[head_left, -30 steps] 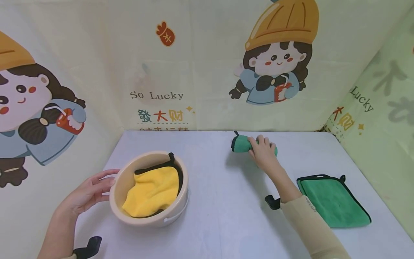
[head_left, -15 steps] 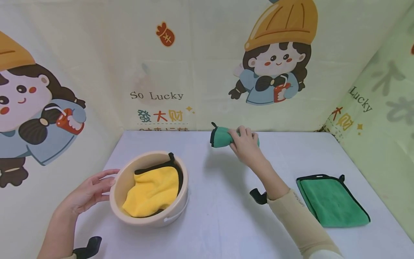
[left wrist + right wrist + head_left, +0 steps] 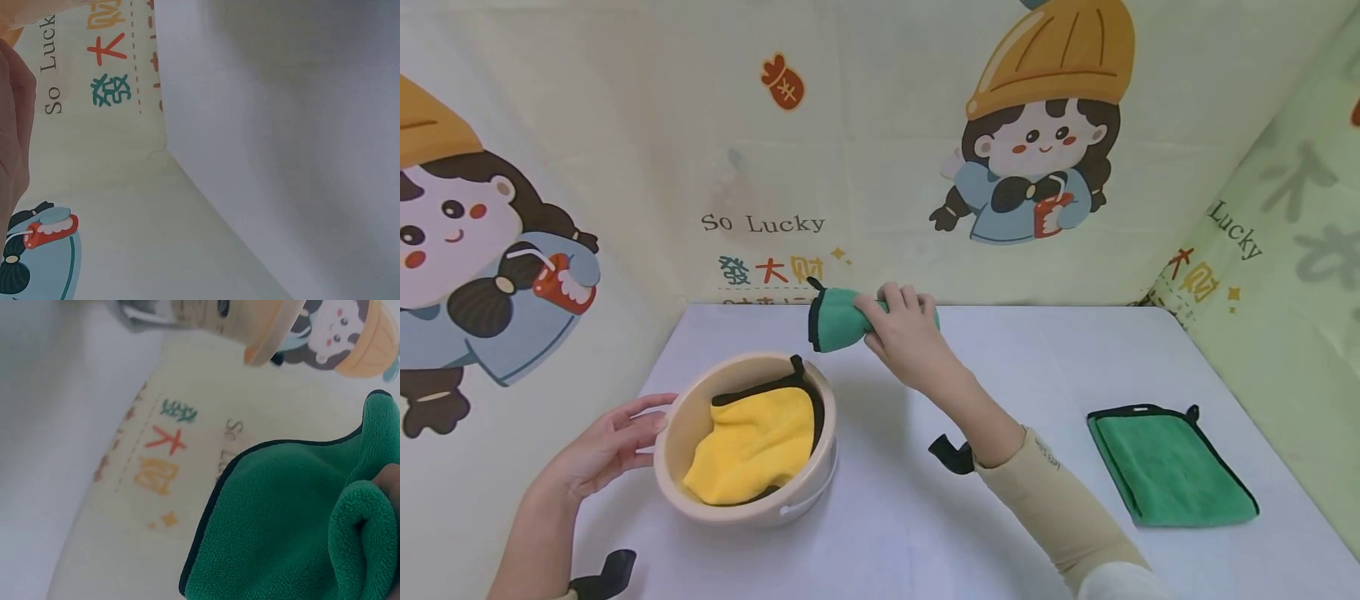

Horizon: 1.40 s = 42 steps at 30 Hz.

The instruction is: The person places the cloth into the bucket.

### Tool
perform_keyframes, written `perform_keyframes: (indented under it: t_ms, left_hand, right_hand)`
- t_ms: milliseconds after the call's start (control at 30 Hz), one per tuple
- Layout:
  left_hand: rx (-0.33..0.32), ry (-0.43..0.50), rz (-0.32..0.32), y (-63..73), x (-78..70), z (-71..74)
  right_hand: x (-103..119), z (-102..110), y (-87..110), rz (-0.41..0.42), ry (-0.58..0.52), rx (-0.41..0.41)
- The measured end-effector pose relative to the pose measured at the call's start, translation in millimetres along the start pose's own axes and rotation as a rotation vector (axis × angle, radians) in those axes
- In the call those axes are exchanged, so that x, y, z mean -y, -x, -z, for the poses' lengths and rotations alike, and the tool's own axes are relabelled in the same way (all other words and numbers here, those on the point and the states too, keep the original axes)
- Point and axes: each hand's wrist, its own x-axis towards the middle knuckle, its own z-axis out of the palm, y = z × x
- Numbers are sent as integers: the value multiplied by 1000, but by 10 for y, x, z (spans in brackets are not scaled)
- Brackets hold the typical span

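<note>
In the head view my right hand (image 3: 910,337) grips a bunched green towel (image 3: 841,321) with black edging, held above the table behind and to the right of the bucket. The right wrist view shows that towel's corner hanging loose, its folds pinched at the frame edge. My left hand (image 3: 613,446) rests its extended fingers against the left side of the cream bucket (image 3: 672,479). A yellow towel (image 3: 756,442) with black edging lies crumpled inside the bucket. Only part of the left hand (image 3: 14,125) shows in the left wrist view.
A folded green towel (image 3: 1176,467) with black trim lies flat at the right of the white table (image 3: 1000,542). Printed cloth walls (image 3: 880,167) stand behind and at both sides. The bucket's white handle (image 3: 808,500) hangs at its front right.
My right hand has lifted the green towel and carried it left, from the table's back right to near the bucket. The left hand and bucket stay in place.
</note>
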Motion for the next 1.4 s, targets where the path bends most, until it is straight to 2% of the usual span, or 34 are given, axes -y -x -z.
perform_keyframes:
  t_ms: [300, 600, 800, 867, 1100, 1400]
  left_hand:
    - [19, 24, 1, -7, 9, 8]
    - [30, 24, -7, 13, 12, 12]
    - [69, 54, -35, 12, 9, 28]
    - [76, 61, -35, 12, 7, 33]
    - [122, 114, -56, 0, 32, 60]
    - [136, 120, -36, 0, 36, 74]
  right_hand:
    - [407, -27, -35, 133, 25, 14]
    - [839, -116, -14, 286, 76, 67]
    - [1058, -205, -8, 370, 100, 131]
    - [1116, -241, -5, 390, 115, 155]
    - [1274, -402, 7, 487, 129, 146]
    - [1332, -458, -31, 493, 110, 306]
